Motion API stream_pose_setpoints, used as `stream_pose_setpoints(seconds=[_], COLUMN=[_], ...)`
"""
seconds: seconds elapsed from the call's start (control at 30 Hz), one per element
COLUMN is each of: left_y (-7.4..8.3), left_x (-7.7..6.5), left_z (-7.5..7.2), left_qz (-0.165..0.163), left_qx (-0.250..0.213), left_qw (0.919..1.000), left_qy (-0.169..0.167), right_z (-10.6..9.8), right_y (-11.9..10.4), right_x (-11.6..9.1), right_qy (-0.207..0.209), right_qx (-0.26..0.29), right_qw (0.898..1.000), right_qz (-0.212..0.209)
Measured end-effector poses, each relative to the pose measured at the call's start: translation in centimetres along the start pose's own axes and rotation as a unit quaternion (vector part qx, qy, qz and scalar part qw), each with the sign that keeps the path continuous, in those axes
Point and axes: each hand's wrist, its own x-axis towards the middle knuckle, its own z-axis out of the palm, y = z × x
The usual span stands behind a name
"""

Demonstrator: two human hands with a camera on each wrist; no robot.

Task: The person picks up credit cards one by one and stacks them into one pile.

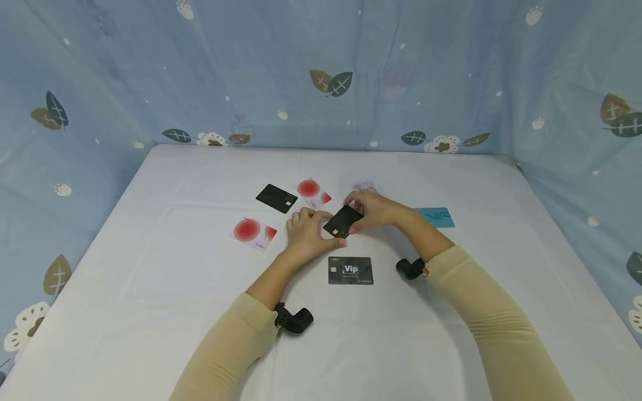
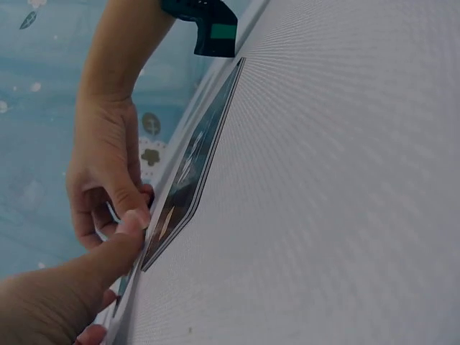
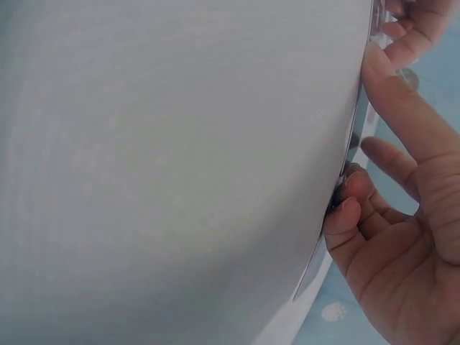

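A black card [image 1: 343,221] with a chip and small gold print lies between both hands near the middle of the table. My right hand [image 1: 377,210] pinches it at the right, fingers on its far corner and thumb on its near right edge. On the other side, my left hand [image 1: 306,236] has its forefinger and thumb at the card's left and near edges. The thumbs come close together in the left wrist view. Just nearer lies a dark grey Vip card [image 1: 350,270], flat and untouched. The card's contact with the table is hard to see.
Beyond the left hand lie another black card [image 1: 276,198] and two white cards with red circles, one farther [image 1: 313,192] and one to the left [image 1: 254,233]. A pale printed card [image 1: 364,186] lies behind the right hand. The right forearm partly covers a blue VIP card [image 1: 436,217].
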Motion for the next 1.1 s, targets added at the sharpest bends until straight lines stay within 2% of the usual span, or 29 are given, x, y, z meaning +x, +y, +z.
stream_pose_setpoints(seconds=[0.2,0.4,0.63,0.83,1.1], left_y=[0.3,0.4,0.2,0.2,-0.1], left_x=[-0.1,-0.1,0.1,0.1,0.1], left_z=[-0.2,-0.4,-0.5,-0.6,0.1], left_qz=[-0.005,-0.025,-0.039,-0.030,-0.003], left_qx=[0.008,-0.032,-0.047,-0.053,-0.058], left_qw=[1.0000,0.9991,0.9981,0.9981,0.9974], left_qy=[0.001,0.012,0.006,0.007,0.044], right_z=[0.1,0.1,-0.1,-0.3,0.3], right_y=[-0.1,0.0,0.3,0.2,0.1], right_x=[0.1,-0.1,-0.8,-1.1,-2.0], right_qy=[0.013,0.019,0.014,0.015,0.047], right_qx=[-0.003,0.016,0.039,0.034,0.054], right_qw=[1.000,1.000,0.998,0.998,0.996], right_qz=[0.006,0.019,0.041,0.054,0.053])
